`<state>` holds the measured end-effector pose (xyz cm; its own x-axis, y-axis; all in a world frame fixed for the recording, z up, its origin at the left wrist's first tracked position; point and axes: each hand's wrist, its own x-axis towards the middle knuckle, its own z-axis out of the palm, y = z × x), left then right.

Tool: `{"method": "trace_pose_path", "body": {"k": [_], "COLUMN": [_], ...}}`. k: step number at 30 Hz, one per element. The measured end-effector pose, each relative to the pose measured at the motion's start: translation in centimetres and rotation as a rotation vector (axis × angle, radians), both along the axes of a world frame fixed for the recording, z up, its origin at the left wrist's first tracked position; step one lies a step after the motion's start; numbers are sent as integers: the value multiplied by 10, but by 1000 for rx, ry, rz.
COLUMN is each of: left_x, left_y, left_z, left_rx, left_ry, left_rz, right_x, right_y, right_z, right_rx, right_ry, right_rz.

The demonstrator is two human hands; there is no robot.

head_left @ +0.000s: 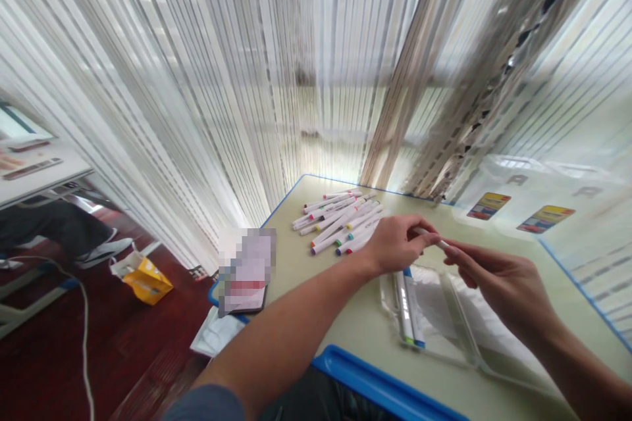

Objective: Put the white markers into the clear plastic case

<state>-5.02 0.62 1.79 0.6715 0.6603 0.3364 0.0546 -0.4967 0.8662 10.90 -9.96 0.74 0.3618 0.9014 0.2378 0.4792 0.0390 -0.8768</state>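
Observation:
Both my hands meet above an open clear plastic case on the desk. My left hand and my right hand pinch a thin white marker between them, one at each end. Fingers cover most of it, so its cap colour is hidden. Two markers with green and blue ends lie side by side in the left part of the case. Beyond my left wrist, a loose pile of white markers with various coloured ends is spread over the desk.
Two clear bags or cases with coloured labels stand at the desk's right back. A blurred-out flat item and white tissue pack lie at the left edge. A blue tray lines the front. Striped curtains hang behind.

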Motion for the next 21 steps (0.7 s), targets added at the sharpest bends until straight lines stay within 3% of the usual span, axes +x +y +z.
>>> {"method": "trace_pose_path", "body": {"k": [5, 11, 21], "left_x": [-6, -9, -12], "left_y": [-6, -8, -2], "left_z": [-14, -14, -15], "left_rx": [-12, -64, -164], "left_ry": [-45, -48, -80], "left_rz": [10, -6, 26], "right_x": [4, 8, -7], "right_y": [-1, -2, -2], "right_z": [-6, -9, 1], "right_rx": [-52, -104, -156], "right_ry": [23, -9, 41], "right_rz": [44, 48, -22]}}
